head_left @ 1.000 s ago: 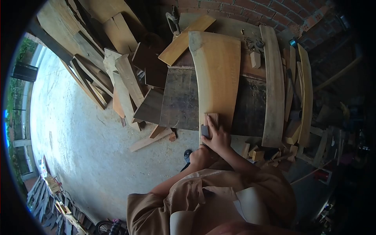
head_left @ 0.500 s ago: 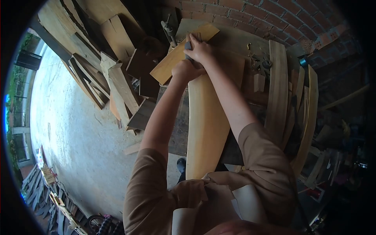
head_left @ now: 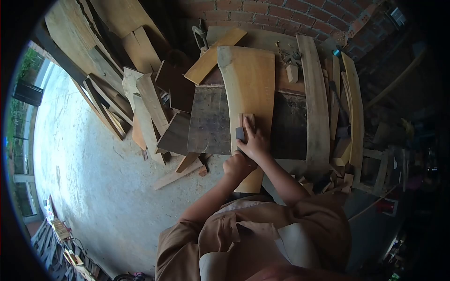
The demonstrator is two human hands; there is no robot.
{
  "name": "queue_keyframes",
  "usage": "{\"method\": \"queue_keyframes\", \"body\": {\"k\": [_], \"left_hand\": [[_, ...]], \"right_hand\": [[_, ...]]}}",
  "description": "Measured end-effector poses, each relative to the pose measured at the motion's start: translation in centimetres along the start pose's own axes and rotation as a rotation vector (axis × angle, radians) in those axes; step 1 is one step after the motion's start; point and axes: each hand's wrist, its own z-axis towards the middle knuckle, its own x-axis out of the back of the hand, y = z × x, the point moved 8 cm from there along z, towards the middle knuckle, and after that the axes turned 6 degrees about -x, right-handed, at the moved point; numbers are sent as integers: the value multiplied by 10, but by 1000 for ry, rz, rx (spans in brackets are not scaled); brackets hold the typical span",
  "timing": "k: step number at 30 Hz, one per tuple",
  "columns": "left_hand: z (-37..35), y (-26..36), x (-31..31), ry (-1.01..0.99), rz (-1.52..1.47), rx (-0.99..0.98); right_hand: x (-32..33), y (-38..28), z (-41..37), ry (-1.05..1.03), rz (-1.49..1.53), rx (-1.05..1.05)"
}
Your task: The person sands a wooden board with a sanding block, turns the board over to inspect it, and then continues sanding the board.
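A long pale board with a curved left edge lies lengthwise on the dark workbench, its near end close to my body. On its near half rests a small wooden hand plane with a grey piece on its left side. My right hand grips the plane from above and the right, with the index finger stretched forward along it. Just behind, my left hand is closed around the plane's rear end, which the fingers mostly hide. Both hands are close together over the board.
A shorter plank lies across the bench's far left, near a metal clamp. A long board and narrower strips stand to the right. Offcuts are heaped left. A brick wall closes the back.
Both hands have drawn the plane back along the board, from its far end towards my body. My arms are now bent, and the board's far end is uncovered.
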Motion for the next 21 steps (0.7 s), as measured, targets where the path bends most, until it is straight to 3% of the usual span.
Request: {"method": "queue_keyframes", "body": {"k": [5, 7, 13, 15, 17, 19, 21], "left_hand": [[-45, 2, -19, -93, 138, -216], [-46, 3, -15, -88, 140, -273], [-13, -22, -6, -193, 79, -506], [13, -32, 26, 35, -165, -415], [40, -35, 60, 373, -128, -409], [70, -29, 75, 483, -93, -305], [101, -4, 81, 562, 9, -357]], "right_hand": [[-10, 14, -60, 57, 51, -125], [-1, 3, -62, 167, 13, -67], [-5, 18, -62, 192, 68, -89], [7, 34, -77, 204, 152, -80], [12, 56, -96, 182, 212, -142], [12, 72, -111, 298, 260, -107], [7, 76, -115, 194, 276, -206]]}}
